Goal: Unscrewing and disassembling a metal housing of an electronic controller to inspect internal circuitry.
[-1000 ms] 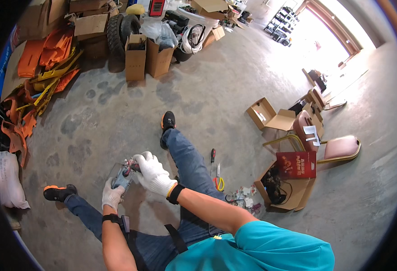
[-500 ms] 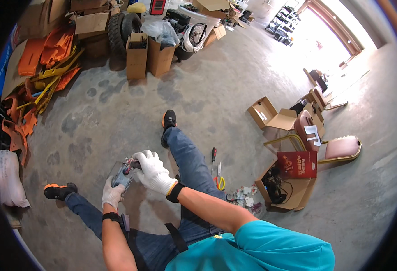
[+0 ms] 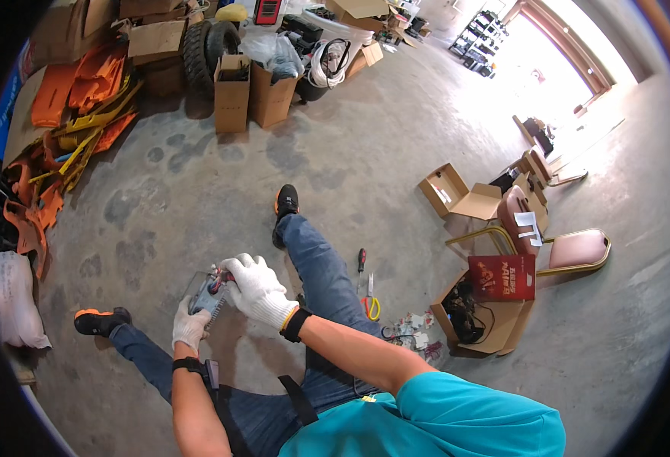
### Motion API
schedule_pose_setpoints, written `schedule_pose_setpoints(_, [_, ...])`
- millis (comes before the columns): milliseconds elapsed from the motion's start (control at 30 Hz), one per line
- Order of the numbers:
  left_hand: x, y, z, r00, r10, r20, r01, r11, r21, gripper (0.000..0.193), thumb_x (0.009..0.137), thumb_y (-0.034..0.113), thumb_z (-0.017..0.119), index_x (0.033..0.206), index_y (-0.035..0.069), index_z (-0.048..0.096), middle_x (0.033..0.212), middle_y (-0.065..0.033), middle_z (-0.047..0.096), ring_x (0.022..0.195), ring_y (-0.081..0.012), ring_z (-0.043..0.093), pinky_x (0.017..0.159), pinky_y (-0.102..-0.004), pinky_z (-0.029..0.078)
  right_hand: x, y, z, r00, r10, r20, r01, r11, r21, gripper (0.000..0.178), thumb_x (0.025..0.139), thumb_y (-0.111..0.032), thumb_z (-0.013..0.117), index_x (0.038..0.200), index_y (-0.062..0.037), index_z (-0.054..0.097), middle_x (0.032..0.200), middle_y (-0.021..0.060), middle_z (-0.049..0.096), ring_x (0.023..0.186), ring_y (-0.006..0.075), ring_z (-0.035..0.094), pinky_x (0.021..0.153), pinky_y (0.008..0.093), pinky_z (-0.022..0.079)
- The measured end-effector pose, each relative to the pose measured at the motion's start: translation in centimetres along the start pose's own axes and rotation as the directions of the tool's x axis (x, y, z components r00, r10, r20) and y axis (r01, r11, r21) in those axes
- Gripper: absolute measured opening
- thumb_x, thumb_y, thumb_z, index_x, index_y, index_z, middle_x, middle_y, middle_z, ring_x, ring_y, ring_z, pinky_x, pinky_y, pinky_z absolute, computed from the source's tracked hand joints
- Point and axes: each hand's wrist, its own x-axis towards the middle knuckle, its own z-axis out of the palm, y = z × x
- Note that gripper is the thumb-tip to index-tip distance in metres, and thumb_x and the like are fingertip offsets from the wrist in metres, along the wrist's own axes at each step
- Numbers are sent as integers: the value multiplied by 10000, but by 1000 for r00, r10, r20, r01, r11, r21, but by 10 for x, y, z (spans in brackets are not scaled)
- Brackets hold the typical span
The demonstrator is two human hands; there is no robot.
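My left hand [image 3: 190,326], in a white knit glove, is closed around a grey metal housing [image 3: 209,302] with fins along one side. A flat clear plate [image 3: 196,283] shows at the housing's far left edge. My gloved right hand [image 3: 255,288] is bent over the housing's far right end. Its fingers close on a red-and-dark tool [image 3: 221,283], mostly hidden by the glove, so its kind is unclear. On the floor right of my leg lie a red-and-black screwdriver [image 3: 362,260] and scissors [image 3: 371,303] with yellow-and-red handles.
Small loose parts and wires [image 3: 411,332] lie beside an open cardboard box [image 3: 495,335] holding black cables. Chairs [image 3: 576,250] and another open box [image 3: 457,196] stand at right. Orange and yellow panels [image 3: 84,114], tyres [image 3: 198,61] and cartons [image 3: 232,99] line the far left.
My right hand has shifted very slightly left and turned a little over the housing. The left hand and everything on the floor stay in place.
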Motion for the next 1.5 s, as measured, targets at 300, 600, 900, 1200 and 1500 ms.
schedule_pose_setpoints(300, [-13, 11, 1, 999, 34, -25, -34, 999, 16, 841, 884, 157, 751, 1670, 54, 468, 1330, -163, 725, 864, -258, 736, 570, -372, 602, 2, -23, -19, 969, 226, 104, -233, 971, 58, 380, 1034, -293, 684, 1380, -138, 647, 1247, 267, 677, 1074, 498, 728, 944, 586, 592])
schedule_pose_setpoints(600, [-7, -1, 1, 997, 71, 30, -74, 988, 135, 888, 797, 351, 770, 1609, 59, 560, 1371, -264, 740, 1216, -358, 749, 1034, -416, 579, 0, 2, 1, 985, -113, -129, 122, 990, 66, 458, 904, -179, 762, 1337, -76, 655, 1279, 255, 647, 1206, 464, 632, 1015, 532, 544])
schedule_pose_setpoints(900, [-4, 4, 3, 996, 63, -59, -51, 981, 189, 818, 814, 321, 757, 1599, 159, 590, 1488, -211, 696, 1372, -383, 671, 1165, -432, 529, 6, 8, -10, 999, -30, -9, 31, 997, 64, 374, 1055, -271, 714, 1358, -61, 649, 1209, 186, 755, 1154, 396, 726, 992, 470, 577])
schedule_pose_setpoints(1200, [-9, 6, 4, 998, -1, -56, 10, 987, 160, 814, 826, 280, 772, 1612, 190, 584, 1539, -208, 664, 1403, -391, 651, 1196, -447, 509, 5, -1, -3, 997, 72, -32, -72, 997, 8, 475, 1028, -296, 761, 1425, -64, 642, 1319, 179, 723, 1235, 383, 704, 1042, 458, 569])
schedule_pose_setpoints(1500, [-4, 4, 6, 997, 22, -68, -6, 973, 229, 838, 830, 301, 779, 1631, 186, 560, 1436, -195, 704, 1245, -352, 688, 1074, -438, 549, 5, -3, -1, 997, 4, -73, -5, 1000, -13, 438, 1041, -279, 730, 1406, -52, 644, 1340, 181, 728, 1221, 366, 714, 1058, 444, 552])
